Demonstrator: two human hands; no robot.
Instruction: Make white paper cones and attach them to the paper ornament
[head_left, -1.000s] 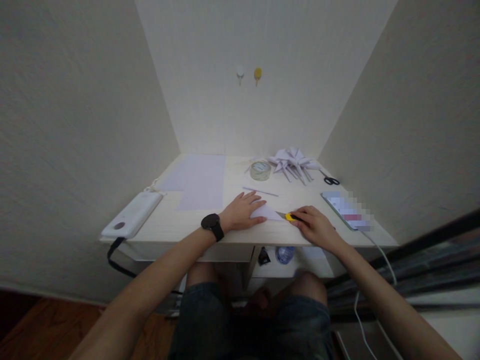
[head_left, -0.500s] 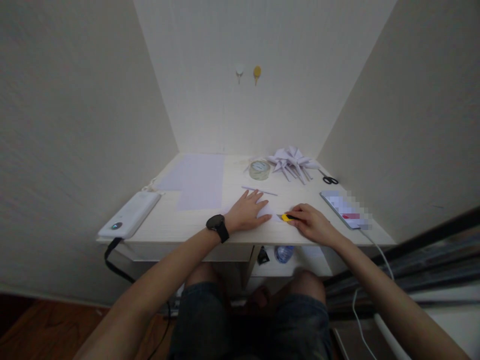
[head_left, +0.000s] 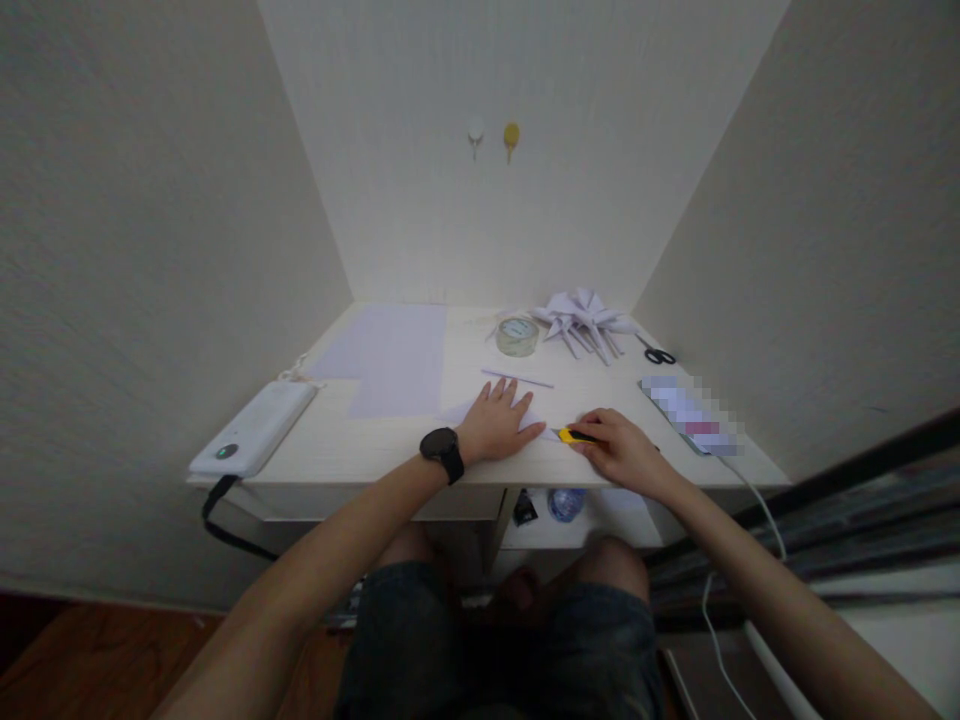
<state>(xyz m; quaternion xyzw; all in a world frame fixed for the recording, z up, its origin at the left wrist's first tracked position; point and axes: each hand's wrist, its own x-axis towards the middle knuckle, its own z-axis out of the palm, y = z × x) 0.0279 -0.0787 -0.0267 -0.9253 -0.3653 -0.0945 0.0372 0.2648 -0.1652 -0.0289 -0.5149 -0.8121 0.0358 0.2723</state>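
- Pressing the left hand flat, with fingers spread apart, on white paper near the front edge of the surface.
- Gripping a yellow-and-black cutter in the closed right hand, aiming its blade at the paper's right end.
- Wearing a black watch on the left wrist.
- Can see a thin white strip just beyond, then a tape roll beside folded paper shapes.

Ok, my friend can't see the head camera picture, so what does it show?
A person's left hand rests spread on pale paper on a white desk, while the right hand holds a yellow-and-black cutter by the paper's edge. Behind lie a thin pale stick, a tape roll and folded paper shapes.
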